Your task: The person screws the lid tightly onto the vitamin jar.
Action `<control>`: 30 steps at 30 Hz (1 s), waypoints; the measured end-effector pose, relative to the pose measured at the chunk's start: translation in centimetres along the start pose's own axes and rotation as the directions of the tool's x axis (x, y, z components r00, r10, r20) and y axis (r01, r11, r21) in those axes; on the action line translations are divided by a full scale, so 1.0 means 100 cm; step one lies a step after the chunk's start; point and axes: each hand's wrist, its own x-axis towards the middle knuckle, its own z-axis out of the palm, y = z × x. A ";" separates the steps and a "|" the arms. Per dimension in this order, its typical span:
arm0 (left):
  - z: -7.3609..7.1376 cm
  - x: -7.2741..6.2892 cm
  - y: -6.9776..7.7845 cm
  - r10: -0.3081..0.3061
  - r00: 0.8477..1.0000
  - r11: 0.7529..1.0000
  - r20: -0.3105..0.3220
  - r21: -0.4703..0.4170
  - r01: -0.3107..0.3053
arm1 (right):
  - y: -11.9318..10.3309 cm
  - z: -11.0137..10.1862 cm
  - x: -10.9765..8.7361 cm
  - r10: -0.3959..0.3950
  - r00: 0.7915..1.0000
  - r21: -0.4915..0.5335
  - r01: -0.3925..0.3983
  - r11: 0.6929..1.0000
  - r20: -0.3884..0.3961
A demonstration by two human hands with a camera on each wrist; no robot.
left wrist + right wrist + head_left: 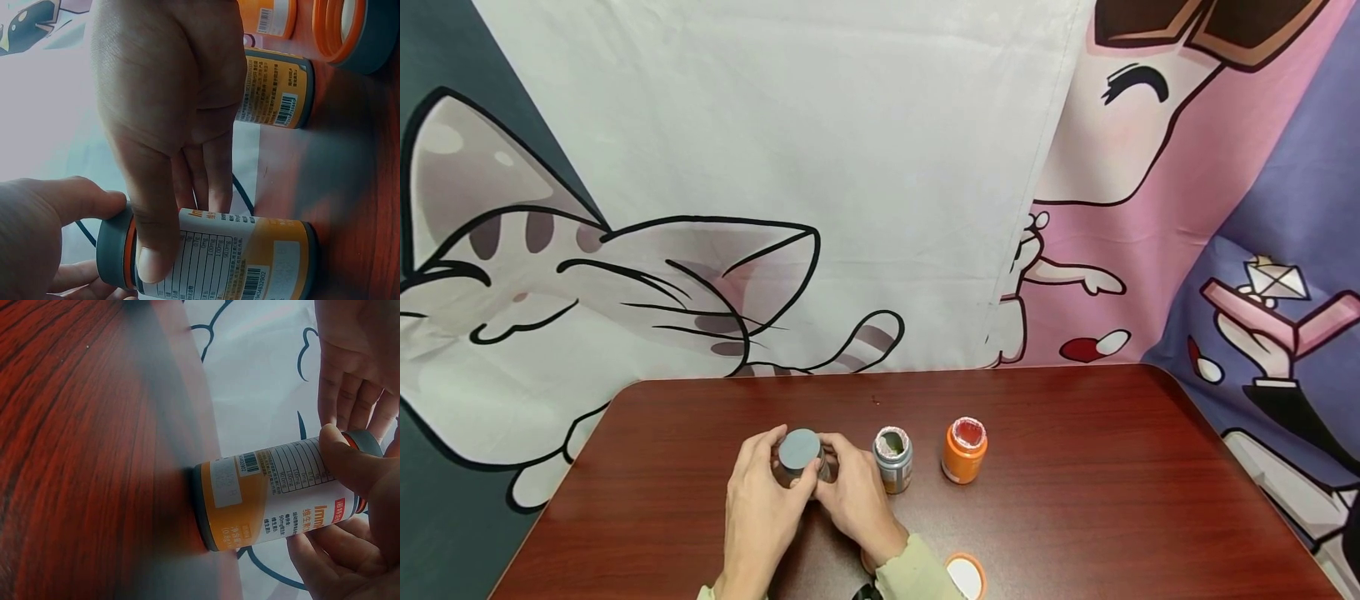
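A vitamin bottle (269, 494) with a grey lid (799, 450) and a white-and-orange label is between my two hands, roughly upright. My left hand (763, 487) holds the grey lid from the left, thumb and fingers around its side, as the left wrist view shows. From the other side my right hand (856, 492) grips the bottle, its thumb over the label just below the lid. An orange ring shows between lid and body. Whether the base touches the table cannot be told.
Right of my hands stand a lidless grey bottle (892, 462) and a lidless orange bottle (964, 452) on the brown table (1090, 483). A loose lid (966, 577) lies near the front edge. A printed cloth (880, 167) hangs behind.
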 end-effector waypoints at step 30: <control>0.001 0.001 -0.005 0.079 0.997 0.997 0.013 -0.022 -0.078 | 0.000 0.001 0.000 0.009 1.000 0.029 -0.009 1.000 0.008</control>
